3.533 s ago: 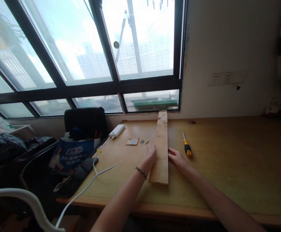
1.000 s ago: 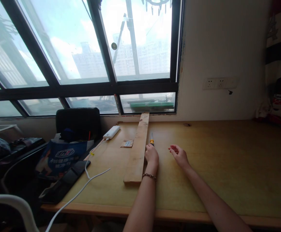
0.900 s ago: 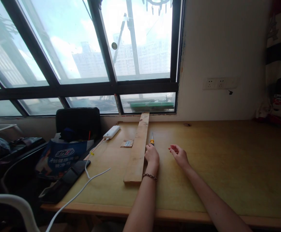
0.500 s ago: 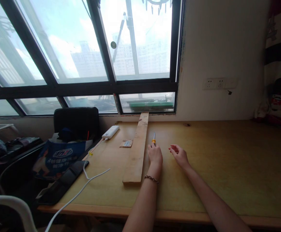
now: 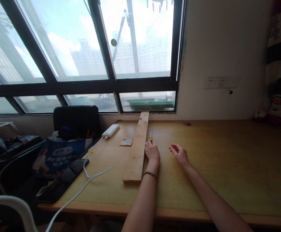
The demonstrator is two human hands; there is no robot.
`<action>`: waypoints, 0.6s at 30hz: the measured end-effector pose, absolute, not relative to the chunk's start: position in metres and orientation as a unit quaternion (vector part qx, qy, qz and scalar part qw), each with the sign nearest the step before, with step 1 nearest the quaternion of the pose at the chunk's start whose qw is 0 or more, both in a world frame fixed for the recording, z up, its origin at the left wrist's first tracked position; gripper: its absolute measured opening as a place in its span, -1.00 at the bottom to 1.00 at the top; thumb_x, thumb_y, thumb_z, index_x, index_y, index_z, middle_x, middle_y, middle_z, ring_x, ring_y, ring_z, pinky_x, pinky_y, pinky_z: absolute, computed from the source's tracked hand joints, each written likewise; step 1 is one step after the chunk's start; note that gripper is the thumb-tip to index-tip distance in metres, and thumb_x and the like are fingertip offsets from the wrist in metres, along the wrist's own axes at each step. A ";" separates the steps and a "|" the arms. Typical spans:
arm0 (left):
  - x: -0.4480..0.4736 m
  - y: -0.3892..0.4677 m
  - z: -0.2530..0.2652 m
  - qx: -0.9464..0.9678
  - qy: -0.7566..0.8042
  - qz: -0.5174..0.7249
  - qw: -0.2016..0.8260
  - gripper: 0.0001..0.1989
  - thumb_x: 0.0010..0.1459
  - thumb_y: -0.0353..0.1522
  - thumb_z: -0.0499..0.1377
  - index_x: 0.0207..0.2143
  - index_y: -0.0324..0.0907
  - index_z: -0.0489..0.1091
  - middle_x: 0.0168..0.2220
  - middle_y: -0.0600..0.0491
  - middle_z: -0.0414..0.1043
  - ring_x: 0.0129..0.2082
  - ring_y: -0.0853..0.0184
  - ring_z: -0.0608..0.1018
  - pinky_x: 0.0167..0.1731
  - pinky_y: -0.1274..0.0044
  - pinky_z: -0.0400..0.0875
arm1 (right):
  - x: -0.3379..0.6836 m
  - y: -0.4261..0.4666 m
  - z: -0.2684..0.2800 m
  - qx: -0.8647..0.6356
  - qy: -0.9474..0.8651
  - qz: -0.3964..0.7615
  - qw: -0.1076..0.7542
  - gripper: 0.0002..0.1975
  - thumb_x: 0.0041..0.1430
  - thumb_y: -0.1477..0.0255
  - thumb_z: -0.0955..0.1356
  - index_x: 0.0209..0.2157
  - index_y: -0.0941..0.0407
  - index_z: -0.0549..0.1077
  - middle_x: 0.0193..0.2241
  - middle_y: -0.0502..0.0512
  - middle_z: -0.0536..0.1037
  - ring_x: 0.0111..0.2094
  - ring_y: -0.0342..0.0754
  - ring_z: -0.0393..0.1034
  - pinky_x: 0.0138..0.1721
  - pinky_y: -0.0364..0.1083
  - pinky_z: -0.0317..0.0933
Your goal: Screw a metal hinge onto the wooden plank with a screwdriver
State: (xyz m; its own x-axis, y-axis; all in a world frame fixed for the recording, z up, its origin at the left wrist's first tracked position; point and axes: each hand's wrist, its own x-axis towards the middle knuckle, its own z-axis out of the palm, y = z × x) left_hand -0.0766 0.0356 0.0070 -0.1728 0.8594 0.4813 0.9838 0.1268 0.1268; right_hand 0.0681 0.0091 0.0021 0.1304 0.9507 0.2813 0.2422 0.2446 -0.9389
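The left hand point(image 5: 153, 152) had its fingers around the screwdriver point(image 5: 151, 138), just beside the wooden board point(image 5: 136, 153) on the counter point(image 5: 239, 161); the right hand point(image 5: 181, 155) was half curled; its hold I could not tell.

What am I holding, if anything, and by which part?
Your left hand holds a yellow-and-black, metal-shafted screwdriver by its handle; nothing shows in your right hand.

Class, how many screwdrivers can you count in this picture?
1: a yellow-and-black-handled metal screwdriver, in the bare left grip, just right of the long, pale wooden board. The grip covers most of its handle; others could be hidden behind things.
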 end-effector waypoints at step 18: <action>-0.043 0.027 0.012 -0.661 -0.583 -0.461 -0.102 -0.66 0.07 -0.47 -0.01 -0.08 -0.33 0.32 -0.01 -0.21 0.30 0.07 0.16 0.27 0.05 0.34 0.10 | 0.067 0.011 0.001 -0.554 -0.497 0.362 0.562 -0.69 -0.12 0.17 0.34 -0.63 0.12 0.28 -0.82 -0.11 0.29 -0.79 -0.22 0.13 -0.74 -0.22 0.00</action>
State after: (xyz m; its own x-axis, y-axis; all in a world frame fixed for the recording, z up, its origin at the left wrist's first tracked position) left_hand -0.0427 0.0271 0.0117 -0.1047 0.8650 0.4908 0.6779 -0.2990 0.6716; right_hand 0.0671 0.0113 0.0010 0.2443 0.9568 0.1575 0.1440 0.1248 -0.9817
